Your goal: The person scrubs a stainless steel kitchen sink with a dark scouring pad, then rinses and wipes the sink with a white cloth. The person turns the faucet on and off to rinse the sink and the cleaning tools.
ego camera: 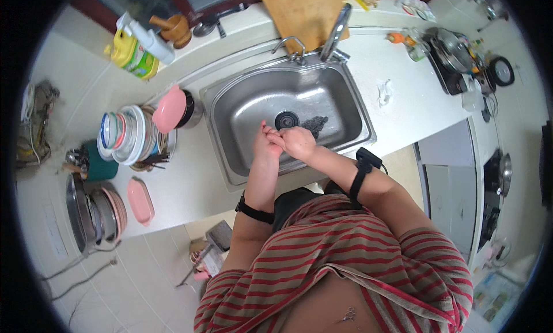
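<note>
My left hand (pixel 267 145) and my right hand (pixel 299 142) meet over the front part of a stainless steel sink (pixel 246 102). The fingers of the right hand lie across the left hand's palm and fingers. The left thumb points up and away. No object shows between them, though the overlapping fingers hide the inside of the grip. Just beyond the hands is the round dark drain (pixel 287 120). A dark grey scouring pad (pixel 316 124) lies on the basin floor to its right, partly behind my right hand. The chrome faucet (pixel 336 35) rises at the sink's back.
Stacked bowls and plates (pixel 129 132) stand left of the sink, near a pink dish (pixel 140 202). A wooden cutting board (pixel 302 17) leans behind the faucet. On the right counter lie a crumpled white tissue (pixel 385 92) and a lidded pan (pixel 451 50). A yellow bottle (pixel 134 56) stands at the back left.
</note>
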`<state>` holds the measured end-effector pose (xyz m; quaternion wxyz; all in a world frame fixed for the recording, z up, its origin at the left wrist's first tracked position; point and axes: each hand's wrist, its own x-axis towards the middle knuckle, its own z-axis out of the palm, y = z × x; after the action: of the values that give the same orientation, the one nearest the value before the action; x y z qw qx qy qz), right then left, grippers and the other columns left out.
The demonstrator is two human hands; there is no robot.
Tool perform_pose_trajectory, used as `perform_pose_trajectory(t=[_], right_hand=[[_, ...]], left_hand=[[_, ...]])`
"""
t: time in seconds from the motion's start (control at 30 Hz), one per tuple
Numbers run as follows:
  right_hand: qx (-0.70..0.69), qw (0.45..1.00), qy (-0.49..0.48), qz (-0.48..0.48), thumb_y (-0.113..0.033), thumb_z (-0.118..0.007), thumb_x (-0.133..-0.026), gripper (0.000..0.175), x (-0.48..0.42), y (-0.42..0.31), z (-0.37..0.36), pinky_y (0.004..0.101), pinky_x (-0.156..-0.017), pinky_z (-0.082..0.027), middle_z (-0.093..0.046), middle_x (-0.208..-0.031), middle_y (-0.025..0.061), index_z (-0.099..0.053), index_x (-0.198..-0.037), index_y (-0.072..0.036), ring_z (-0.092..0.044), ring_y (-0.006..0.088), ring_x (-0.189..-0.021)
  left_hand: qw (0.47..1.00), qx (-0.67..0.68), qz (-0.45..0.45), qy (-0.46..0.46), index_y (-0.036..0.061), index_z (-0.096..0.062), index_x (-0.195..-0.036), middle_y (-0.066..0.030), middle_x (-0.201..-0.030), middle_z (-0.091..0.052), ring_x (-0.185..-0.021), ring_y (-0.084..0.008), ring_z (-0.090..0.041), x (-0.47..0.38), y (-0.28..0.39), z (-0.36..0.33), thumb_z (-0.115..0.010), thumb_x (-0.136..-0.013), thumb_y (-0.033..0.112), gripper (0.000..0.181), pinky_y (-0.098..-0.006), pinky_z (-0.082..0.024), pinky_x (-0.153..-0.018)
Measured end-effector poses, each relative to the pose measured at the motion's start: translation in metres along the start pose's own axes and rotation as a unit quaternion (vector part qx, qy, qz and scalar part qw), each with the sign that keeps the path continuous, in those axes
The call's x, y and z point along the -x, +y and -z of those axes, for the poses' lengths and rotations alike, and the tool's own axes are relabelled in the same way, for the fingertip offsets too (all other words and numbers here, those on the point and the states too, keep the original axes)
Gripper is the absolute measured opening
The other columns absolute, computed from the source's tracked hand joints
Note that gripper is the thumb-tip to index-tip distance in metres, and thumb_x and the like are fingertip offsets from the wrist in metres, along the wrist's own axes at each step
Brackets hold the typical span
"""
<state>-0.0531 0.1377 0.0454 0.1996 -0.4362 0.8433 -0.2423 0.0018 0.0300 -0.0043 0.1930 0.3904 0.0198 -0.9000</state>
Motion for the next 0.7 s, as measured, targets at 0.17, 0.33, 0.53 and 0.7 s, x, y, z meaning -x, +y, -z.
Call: perform_pose_trajectory(t=[0.17, 0.33, 0.53, 0.7], right_hand=[[0.029, 0.999, -0.035, -0.020, -0.054, -0.031, -0.092, 0.063, -0.010, 0.008, 0.004, 0.0446, -0.075, -0.049, -0.065, -0.081, 0.0213, -0.069, -0.081, -0.005, -0.063, 0.0366, -0.082], [-0.073, 0.995, -0.062, -0.036, -0.051, -0.037, -0.093, 0.056, -0.016, 0.022, -0.013, 0.0429, -0.078, -0.048, -0.064, -0.088, 0.0221, -0.067, -0.089, -0.004, -0.062, 0.0367, -0.088], [-0.231, 0.964, 0.071, -0.112, -0.032, -0.066, -0.083, 0.028, 0.007, 0.105, 0.012, 0.0336, -0.074, -0.050, -0.067, -0.082, 0.0133, -0.066, -0.093, -0.006, -0.065, 0.0240, -0.078], [0.010, 0.817, 0.453, -0.358, -0.033, -0.070, -0.075, 0.055, 0.035, 0.272, 0.101, 0.0401, -0.091, -0.043, -0.057, -0.111, 0.0232, -0.055, -0.117, 0.000, -0.054, 0.0355, -0.106]], left_hand=[[0.993, -0.019, -0.047, 0.103, 0.0113, -0.051, -0.086, 0.0046, -0.058, -0.040, -0.048, -0.0094, -0.039, -0.027, -0.001, 0.003, -0.040, -0.096, 0.017, 0.017, -0.0233, -0.038, -0.048], [0.994, -0.088, -0.060, -0.037, 0.0089, -0.053, -0.091, -0.0007, -0.069, -0.050, -0.065, -0.0138, -0.049, -0.019, 0.003, 0.007, -0.045, -0.094, 0.014, 0.009, -0.0278, -0.045, -0.064], [0.966, -0.205, -0.151, -0.050, 0.0051, -0.052, -0.107, -0.0075, -0.085, -0.057, -0.081, -0.0202, -0.054, 0.022, 0.025, 0.015, -0.058, -0.085, 0.008, 0.023, -0.0319, -0.046, -0.076], [0.963, -0.211, -0.167, -0.002, 0.0066, -0.050, -0.112, -0.0056, -0.087, -0.058, -0.075, -0.0166, -0.055, 0.060, 0.079, 0.073, -0.056, -0.086, 0.010, 0.027, -0.0292, -0.047, -0.064]])
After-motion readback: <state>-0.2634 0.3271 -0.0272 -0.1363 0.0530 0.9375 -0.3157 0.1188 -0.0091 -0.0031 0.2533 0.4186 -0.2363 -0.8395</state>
